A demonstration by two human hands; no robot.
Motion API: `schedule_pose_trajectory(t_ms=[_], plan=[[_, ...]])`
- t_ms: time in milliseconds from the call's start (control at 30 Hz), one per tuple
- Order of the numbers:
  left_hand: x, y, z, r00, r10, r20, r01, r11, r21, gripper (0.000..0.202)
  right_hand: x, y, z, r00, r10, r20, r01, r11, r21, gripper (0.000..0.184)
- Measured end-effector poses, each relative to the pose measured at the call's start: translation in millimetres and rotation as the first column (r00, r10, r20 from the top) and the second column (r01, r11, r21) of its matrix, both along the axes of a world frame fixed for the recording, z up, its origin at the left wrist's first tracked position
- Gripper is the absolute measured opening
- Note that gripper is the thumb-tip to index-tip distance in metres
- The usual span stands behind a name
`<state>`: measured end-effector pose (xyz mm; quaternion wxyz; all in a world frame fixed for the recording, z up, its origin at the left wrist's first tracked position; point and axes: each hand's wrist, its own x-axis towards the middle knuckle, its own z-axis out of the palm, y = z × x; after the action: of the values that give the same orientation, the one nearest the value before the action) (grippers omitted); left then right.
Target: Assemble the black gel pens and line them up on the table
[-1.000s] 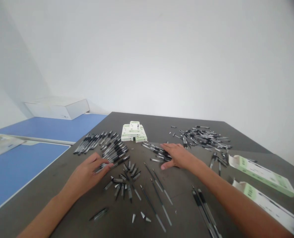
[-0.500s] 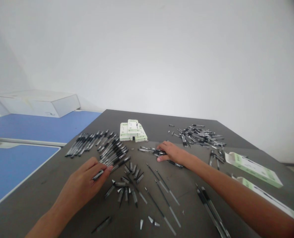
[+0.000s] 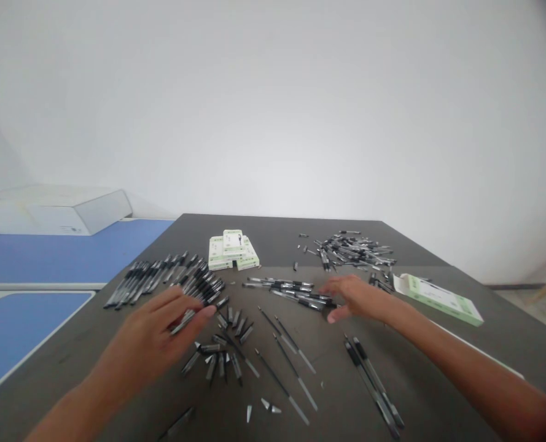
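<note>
Left hand [image 3: 150,325]: at the near left of the table [image 3: 273,248], palm down, fingers [image 3: 183,304] together and loosely curled, tips aimed toward the table's middle. Right hand [image 3: 355,298]: over the table's right half, palm down, open, fingers [image 3: 341,285] slightly spread, thumb [image 3: 331,316] angled toward the near edge. Left forearm [image 3: 74,405], right forearm [image 3: 475,362]: bare, reaching in from the table's near edge.

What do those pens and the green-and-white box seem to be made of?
The pens look like glossy clear plastic, since their barrels shine and seem see-through, with a dark, possibly rubbery grip; that is too small to be sure. The box looks like thin printed card with a matte finish, its open end showing a folded flap.
</note>
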<state>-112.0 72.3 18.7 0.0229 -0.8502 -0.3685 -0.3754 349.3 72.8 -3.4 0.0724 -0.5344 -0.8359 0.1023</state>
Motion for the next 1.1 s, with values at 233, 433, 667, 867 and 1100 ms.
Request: schedule_pose_trajectory(t_ms=[233,433,667,867,1100], plan=[[118,77,21.9,0.805,-0.389,-0.448,0.213,0.894,-0.393,0.022,20,-16,-13.7,0.993,-0.117,-0.016,0.116,0.992,-0.053,0.023],[160,106,-9.6,0.708,-0.443,-0.550,0.206,0.874,-0.440,0.035,17,-15,-24.5,0.987,-0.111,-0.114,0.109,0.994,-0.025,0.016],[156,114,-17.7,0.682,-0.461,-0.568,0.198,0.864,-0.463,0.038,6,-5,-32.4,0.980,-0.063,-0.189,0.073,0.996,0.042,0.017],[163,119,-18.8,0.688,-0.451,-0.568,0.182,0.866,-0.466,0.041,-10,1,-39.8,0.965,-0.027,-0.261,0.045,0.997,0.065,0.017],[177,120,-22.5,0.666,-0.432,-0.608,0.144,0.874,-0.464,0.041,-26,7,-43.6,0.943,-0.029,-0.332,0.056,0.996,0.072,0.022]])
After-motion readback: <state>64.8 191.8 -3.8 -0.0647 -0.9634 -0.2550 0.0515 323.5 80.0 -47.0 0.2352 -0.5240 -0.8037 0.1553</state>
